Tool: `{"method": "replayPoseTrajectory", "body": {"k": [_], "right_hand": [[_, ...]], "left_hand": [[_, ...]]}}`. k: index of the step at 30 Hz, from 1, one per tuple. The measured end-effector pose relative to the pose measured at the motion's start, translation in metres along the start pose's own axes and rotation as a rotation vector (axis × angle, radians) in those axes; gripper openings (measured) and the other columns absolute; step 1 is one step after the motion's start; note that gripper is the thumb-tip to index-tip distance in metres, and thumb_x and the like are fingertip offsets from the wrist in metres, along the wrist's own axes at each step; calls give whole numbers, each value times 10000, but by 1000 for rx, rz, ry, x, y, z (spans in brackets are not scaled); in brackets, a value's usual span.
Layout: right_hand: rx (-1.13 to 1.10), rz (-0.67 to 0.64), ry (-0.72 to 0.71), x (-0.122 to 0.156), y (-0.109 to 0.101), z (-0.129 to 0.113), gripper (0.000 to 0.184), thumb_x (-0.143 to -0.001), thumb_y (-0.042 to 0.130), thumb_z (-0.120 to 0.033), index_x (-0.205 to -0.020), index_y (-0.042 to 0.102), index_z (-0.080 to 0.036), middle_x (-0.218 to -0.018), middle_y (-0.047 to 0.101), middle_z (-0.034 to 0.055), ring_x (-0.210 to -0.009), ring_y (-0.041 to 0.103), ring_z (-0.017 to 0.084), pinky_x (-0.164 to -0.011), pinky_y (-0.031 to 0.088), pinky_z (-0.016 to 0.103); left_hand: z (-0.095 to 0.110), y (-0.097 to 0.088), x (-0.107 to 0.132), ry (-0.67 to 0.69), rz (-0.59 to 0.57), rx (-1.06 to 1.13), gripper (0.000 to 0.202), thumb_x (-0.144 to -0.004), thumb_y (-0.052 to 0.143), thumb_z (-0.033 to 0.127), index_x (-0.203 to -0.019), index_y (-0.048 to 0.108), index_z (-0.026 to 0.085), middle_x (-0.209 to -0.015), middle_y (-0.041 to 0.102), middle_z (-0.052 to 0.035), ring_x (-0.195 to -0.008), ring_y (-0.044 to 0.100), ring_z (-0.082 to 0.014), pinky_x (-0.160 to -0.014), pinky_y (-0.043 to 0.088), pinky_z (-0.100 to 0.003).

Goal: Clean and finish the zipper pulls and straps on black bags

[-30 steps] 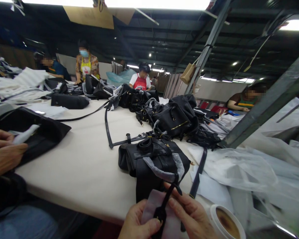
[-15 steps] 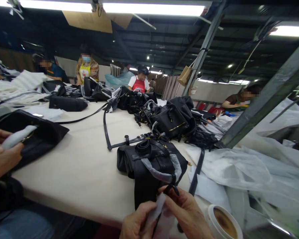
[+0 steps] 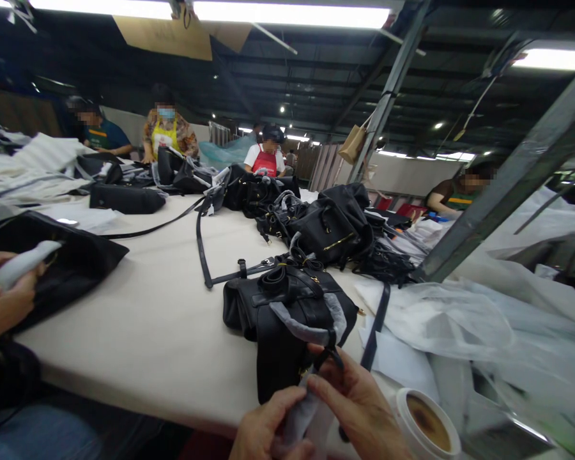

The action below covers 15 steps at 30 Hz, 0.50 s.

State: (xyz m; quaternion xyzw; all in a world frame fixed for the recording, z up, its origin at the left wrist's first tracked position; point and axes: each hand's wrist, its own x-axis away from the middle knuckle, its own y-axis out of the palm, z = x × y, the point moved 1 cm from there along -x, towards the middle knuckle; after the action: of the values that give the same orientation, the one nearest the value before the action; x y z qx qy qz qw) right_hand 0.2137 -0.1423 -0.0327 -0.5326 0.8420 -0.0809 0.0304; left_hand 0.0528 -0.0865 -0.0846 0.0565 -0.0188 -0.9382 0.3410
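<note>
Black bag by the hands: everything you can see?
A black handbag, leather-looking, lies on the cream table. A black strap sits coiled on top, and a grey-white wrap covers the handles. A small gold-toned fitting shows at the right edge. A narrow black strap appears to run from the bag into the person's right hand.

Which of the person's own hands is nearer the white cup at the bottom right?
Right. The right hand sits just beside the white cup; the left hand is farther away, on the right hand's other side.
</note>
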Motion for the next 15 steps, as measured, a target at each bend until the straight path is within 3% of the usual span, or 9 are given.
{"method": "replayPoseTrajectory", "body": {"k": [2,4,6,9,11,15], "right_hand": [[10,-18,-12,-2,-1,0,357,-780,681,-365,-1112,657,-236,-619,534,-57,-605,489,141,-572,396,241],[20,-48,-29,-2,-2,-3,345,-779,677,-381,-1084,653,-223,-662,561,-42,-624,495,143,-597,403,252],[47,-69,-45,-2,-3,-7,336,-782,667,-386,-1069,652,-212,-681,575,-31,-623,495,144,-608,406,262],[121,-62,-65,0,-4,-11,314,-791,656,-345,-1072,658,-206,-641,542,-44,-606,475,138,-597,387,261],[152,-46,-78,1,-5,-11,307,-798,649,-314,-1086,661,-209,-627,536,-51,-607,476,136,-596,386,259],[73,-19,-76,3,-7,-1,364,-800,668,-287,-1156,645,-216,-662,595,-38,-651,548,151,-628,439,260]], "left_hand": [[11,0,-2,-71,-77,247,725,-720,685,629,-1324,534,258,-1151,683,-111,-939,648,-265,-796,491,-313],[22,-1,-7,-160,-91,395,694,-772,574,693,-1261,556,201,-1006,690,-102,-833,638,-228,-715,474,-298],[31,-2,-15,-223,-39,336,528,-804,590,619,-1031,657,147,-806,660,-50,-720,587,-173,-650,423,-254],[38,-1,-28,-247,9,147,270,-738,705,397,-748,660,132,-641,568,16,-624,488,-123,-604,366,-228],[42,2,-35,-261,-13,83,176,-734,658,301,-683,639,134,-614,547,24,-604,462,-118,-579,348,-229],[49,10,-44,-226,-183,40,135,-739,567,217,-672,641,127,-610,491,33,-597,414,-106,-564,310,-223]]}}
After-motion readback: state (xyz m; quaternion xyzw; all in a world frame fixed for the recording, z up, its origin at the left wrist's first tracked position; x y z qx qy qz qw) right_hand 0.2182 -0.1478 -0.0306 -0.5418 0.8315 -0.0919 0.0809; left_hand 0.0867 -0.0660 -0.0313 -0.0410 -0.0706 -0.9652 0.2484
